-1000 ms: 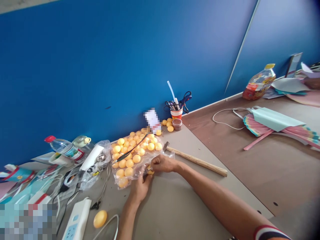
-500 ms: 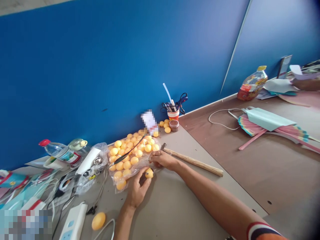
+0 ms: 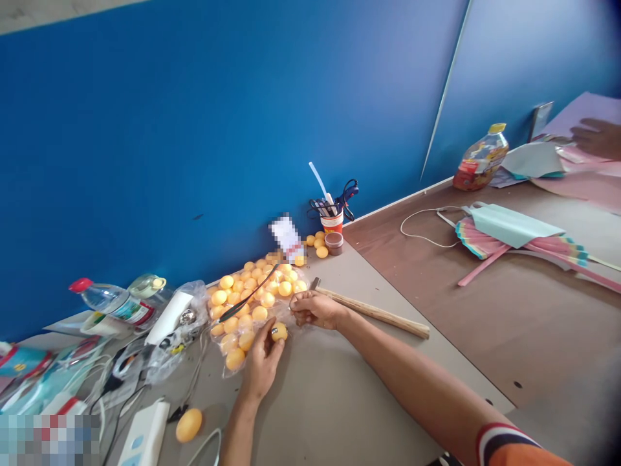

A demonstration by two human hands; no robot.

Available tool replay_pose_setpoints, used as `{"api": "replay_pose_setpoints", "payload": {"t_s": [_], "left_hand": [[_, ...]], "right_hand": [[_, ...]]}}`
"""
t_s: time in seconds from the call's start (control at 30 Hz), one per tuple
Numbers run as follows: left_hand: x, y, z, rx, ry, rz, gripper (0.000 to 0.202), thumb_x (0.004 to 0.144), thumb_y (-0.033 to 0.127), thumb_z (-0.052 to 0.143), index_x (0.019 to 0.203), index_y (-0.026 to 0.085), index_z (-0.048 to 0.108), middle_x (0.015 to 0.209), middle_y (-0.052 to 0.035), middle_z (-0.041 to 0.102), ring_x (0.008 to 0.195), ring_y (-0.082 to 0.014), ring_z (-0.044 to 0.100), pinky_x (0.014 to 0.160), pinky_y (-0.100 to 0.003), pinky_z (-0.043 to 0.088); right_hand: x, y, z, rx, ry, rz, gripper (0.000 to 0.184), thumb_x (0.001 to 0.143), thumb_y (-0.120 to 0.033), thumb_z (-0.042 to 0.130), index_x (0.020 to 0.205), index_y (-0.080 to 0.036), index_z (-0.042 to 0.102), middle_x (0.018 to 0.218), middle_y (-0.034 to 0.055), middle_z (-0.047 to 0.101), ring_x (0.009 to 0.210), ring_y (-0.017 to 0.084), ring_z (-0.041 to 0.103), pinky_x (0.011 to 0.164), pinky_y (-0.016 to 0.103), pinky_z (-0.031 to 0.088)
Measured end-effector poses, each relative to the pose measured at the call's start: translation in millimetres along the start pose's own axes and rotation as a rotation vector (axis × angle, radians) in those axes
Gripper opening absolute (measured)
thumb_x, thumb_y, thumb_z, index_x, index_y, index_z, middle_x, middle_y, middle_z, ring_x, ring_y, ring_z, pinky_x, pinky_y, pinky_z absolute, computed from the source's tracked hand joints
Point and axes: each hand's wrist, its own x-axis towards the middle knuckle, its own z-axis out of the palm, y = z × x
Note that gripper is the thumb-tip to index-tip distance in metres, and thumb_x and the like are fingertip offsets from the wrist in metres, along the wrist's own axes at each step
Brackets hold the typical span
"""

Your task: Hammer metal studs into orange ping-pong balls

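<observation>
A clear plastic bag (image 3: 228, 362) full of orange table-tennis balls (image 3: 242, 304) lies on the grey table by the blue wall. My left hand (image 3: 262, 366) pinches one orange ball (image 3: 279, 332) at the bag's open end. My right hand (image 3: 315, 309) is closed on the bag's edge just right of that ball. A thin black tool (image 3: 250, 294) lies across the bag.
A wooden-handled hammer (image 3: 373, 312) lies behind my right hand. A paper cup of pens and scissors (image 3: 332, 217), loose balls (image 3: 317, 244), a water bottle (image 3: 111, 304), a power strip (image 3: 143, 437), cables and one loose ball (image 3: 188, 424) crowd the left. Another person's hand (image 3: 596, 137) is far right.
My left hand has drawn one orange ball out of the bag's opening and now holds it in its fingertips. The right hand stays on the bag's edge.
</observation>
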Motion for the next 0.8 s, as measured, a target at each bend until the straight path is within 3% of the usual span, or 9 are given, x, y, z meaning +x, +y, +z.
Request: {"api": "replay_pose_setpoints", "payload": {"t_s": [0.13, 0.33, 0.53, 0.63, 0.8], "left_hand": [[-3.1, 3.8, 3.4, 0.104, 0.036, 0.077, 0.043, 0.083, 0.034, 0.057, 0.123, 0.018, 0.057, 0.124, -0.0112, 0.064, 0.113, -0.0243, 0.062, 0.101, -0.041, 0.049], [-6.2, 11.5, 5.9, 0.220, 0.072, 0.190, 0.046, 0.085, 0.031, 0.054, 0.129, 0.019, 0.052, 0.123, -0.0122, 0.066, 0.114, -0.0241, 0.063, 0.099, -0.041, 0.051], [-3.5, 7.1, 5.5, 0.316, 0.074, 0.170, 0.035, 0.083, 0.034, 0.056, 0.114, 0.020, 0.063, 0.111, -0.0107, 0.073, 0.103, -0.0265, 0.068, 0.092, -0.044, 0.054], [-1.6, 6.7, 5.3, 0.332, 0.070, 0.143, 0.035, 0.082, 0.035, 0.056, 0.113, 0.021, 0.063, 0.109, -0.0103, 0.073, 0.101, -0.0269, 0.068, 0.091, -0.044, 0.054], [-1.4, 4.8, 5.9, 0.327, 0.083, 0.115, 0.036, 0.082, 0.036, 0.057, 0.113, 0.020, 0.064, 0.111, -0.0110, 0.072, 0.103, -0.0275, 0.067, 0.091, -0.045, 0.053]], "right_hand": [[-3.5, -3.0, 1.4, 0.066, -0.044, -0.030, 0.024, 0.069, -0.026, 0.071, 0.059, -0.017, 0.051, 0.041, -0.0116, 0.032, 0.041, 0.004, 0.021, 0.051, 0.023, 0.026], [-1.1, -2.7, -0.7, 0.078, 0.016, -0.128, 0.026, 0.070, -0.029, 0.069, 0.060, -0.019, 0.047, 0.043, -0.0122, 0.028, 0.041, 0.004, 0.020, 0.053, 0.024, 0.029], [-2.8, -4.2, -1.1, -0.340, 0.014, 0.028, 0.014, 0.063, -0.026, 0.068, 0.063, -0.014, 0.060, 0.049, -0.0064, 0.047, 0.045, 0.005, 0.034, 0.047, 0.022, 0.021], [-5.6, -7.1, 0.6, -0.531, -0.042, 0.094, 0.012, 0.065, -0.025, 0.066, 0.062, -0.014, 0.061, 0.050, -0.0063, 0.048, 0.048, 0.006, 0.036, 0.047, 0.021, 0.024], [-8.1, -8.9, 2.7, -0.647, -0.062, 0.108, 0.014, 0.070, -0.027, 0.064, 0.065, -0.015, 0.062, 0.050, -0.0065, 0.047, 0.048, 0.006, 0.034, 0.046, 0.021, 0.024]]}}
